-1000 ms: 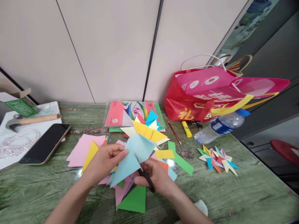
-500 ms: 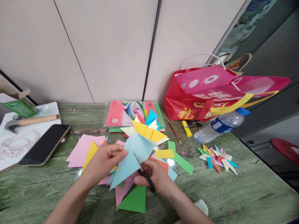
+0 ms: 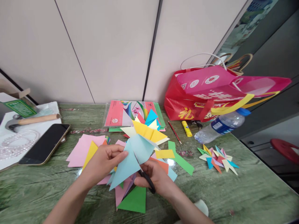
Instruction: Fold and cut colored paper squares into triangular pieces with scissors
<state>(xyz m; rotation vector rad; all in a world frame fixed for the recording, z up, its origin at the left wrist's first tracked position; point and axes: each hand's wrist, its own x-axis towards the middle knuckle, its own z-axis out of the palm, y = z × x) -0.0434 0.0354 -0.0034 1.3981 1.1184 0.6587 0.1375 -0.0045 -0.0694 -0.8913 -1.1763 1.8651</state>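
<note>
My left hand [image 3: 108,160] pinches a sheet of light blue paper [image 3: 127,166] by its left side, thumb on top. A slit runs into the sheet from its lower right edge. There the black-handled scissors [image 3: 147,180] sit with their blades at the paper, and my right hand [image 3: 155,175] is closed around the handles. Part of the blades is hidden by the sheet. Beneath lie pink and purple pieces and a green paper [image 3: 134,200]. Just beyond the blue sheet is a folded yellow paper [image 3: 149,132].
Pink sheets [image 3: 81,151] lie left, near a phone [image 3: 44,143] and a hammer [image 3: 38,119]. Behind is a paper pack [image 3: 114,113]. Rightward are a pencil [image 3: 174,132], a glue stick [image 3: 187,128], a bottle [image 3: 221,126], a red bag [image 3: 182,99] and a folded paper star [image 3: 218,158].
Almost nothing differs. Both hands, the blue sheet and the scissors keep nearly the same place.
</note>
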